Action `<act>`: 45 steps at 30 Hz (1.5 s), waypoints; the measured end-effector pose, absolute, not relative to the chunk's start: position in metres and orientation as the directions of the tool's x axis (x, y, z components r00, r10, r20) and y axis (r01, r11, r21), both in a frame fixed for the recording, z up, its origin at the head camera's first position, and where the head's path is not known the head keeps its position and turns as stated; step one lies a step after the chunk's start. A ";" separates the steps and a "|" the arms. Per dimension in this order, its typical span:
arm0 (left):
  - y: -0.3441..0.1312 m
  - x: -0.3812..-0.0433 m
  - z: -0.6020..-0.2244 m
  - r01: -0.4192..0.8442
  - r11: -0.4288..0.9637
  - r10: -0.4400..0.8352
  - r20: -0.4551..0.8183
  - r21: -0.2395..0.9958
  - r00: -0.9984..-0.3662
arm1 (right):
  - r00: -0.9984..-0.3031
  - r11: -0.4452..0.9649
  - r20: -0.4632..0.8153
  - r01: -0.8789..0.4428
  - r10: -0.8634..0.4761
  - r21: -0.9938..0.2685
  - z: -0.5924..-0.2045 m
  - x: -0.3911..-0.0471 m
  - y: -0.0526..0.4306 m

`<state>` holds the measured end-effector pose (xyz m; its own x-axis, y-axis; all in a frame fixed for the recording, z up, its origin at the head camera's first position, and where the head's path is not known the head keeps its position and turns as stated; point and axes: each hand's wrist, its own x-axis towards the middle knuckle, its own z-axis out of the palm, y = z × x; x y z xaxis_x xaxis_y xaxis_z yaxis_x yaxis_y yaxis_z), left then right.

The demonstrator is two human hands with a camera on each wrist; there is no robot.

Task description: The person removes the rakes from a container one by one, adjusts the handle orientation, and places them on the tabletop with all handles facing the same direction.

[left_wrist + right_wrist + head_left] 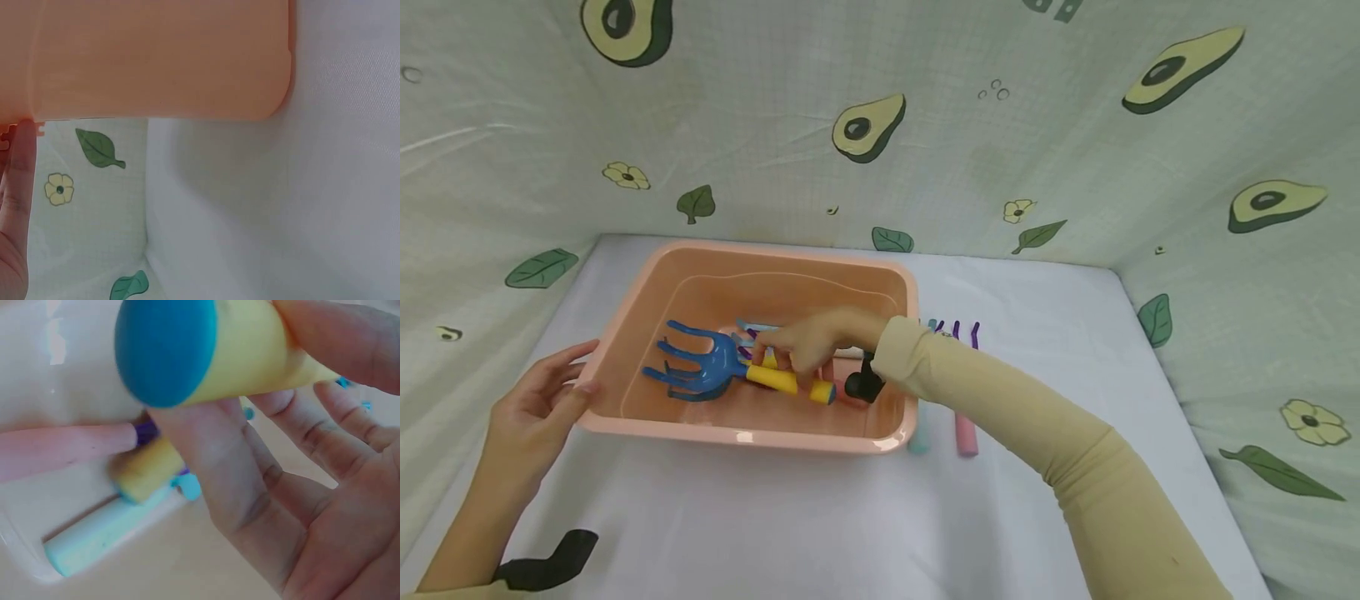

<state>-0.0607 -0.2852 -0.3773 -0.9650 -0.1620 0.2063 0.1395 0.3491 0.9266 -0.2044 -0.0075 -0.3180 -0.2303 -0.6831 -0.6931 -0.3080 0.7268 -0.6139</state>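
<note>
A peach plastic basin (700, 432) sits on the white-covered table, toward its back left. At the basin's left end my left hand (535, 408) grips the rim, thumb on top and fingers along the outside. My right hand (812, 342) reaches inside and pinches the yellow handle of a blue toy hand rake (715, 367), its tines pointing left. The handle's blue end cap (165, 353) shows close up in the right wrist view. Beneath lie a pink handle (69, 450), another yellow handle (150, 469) and a pale turquoise handle (106, 534), their far ends partly hidden by my hand.
Just right of the basin, partly under my right sleeve (1015, 408), lie a pink-handled rake (966, 435) with purple tines and a pale turquoise handle (919, 437). Fabric walls printed with avocados (871, 129) enclose the table's back and sides.
</note>
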 end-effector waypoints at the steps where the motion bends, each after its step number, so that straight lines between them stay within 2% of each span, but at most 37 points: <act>1: -0.285 -0.061 -0.377 0.138 0.352 -0.162 0.205 0.926 -0.965 | -0.234 0.720 -0.684 -0.298 -0.691 -0.626 -0.317 -0.205 -0.007; 7: -0.286 -0.061 -0.376 0.100 0.421 -0.172 0.188 0.902 -0.967 | -0.256 0.681 -0.631 -0.274 -0.732 -0.679 -0.307 -0.208 -0.003; 16: -0.287 -0.060 -0.377 0.047 0.509 -0.183 0.161 0.859 -0.970 | -0.327 0.601 -0.521 -0.230 -0.788 -0.765 -0.297 -0.209 0.007; 26: -0.286 -0.059 -0.377 0.061 0.514 -0.185 0.180 0.855 -0.966 | -0.413 0.497 -0.380 -0.223 -0.827 -0.839 -0.290 -0.206 0.026; 39: -0.286 -0.059 -0.377 0.081 0.487 -0.180 0.190 0.870 -0.965 | -0.587 0.390 -0.169 -0.272 -0.792 -0.880 -0.277 -0.187 0.066; 45: -0.286 -0.059 -0.377 0.077 0.517 -0.181 0.197 0.853 -0.964 | -0.643 0.322 -0.082 -0.266 -0.762 -0.909 -0.278 -0.178 0.087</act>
<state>-0.0593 -0.2857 -0.3769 -0.9636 -0.1810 0.1969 0.0772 0.5165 0.8528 -0.1776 0.0867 -0.2776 -0.6428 -0.7617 -0.0817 -0.2658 0.3218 -0.9087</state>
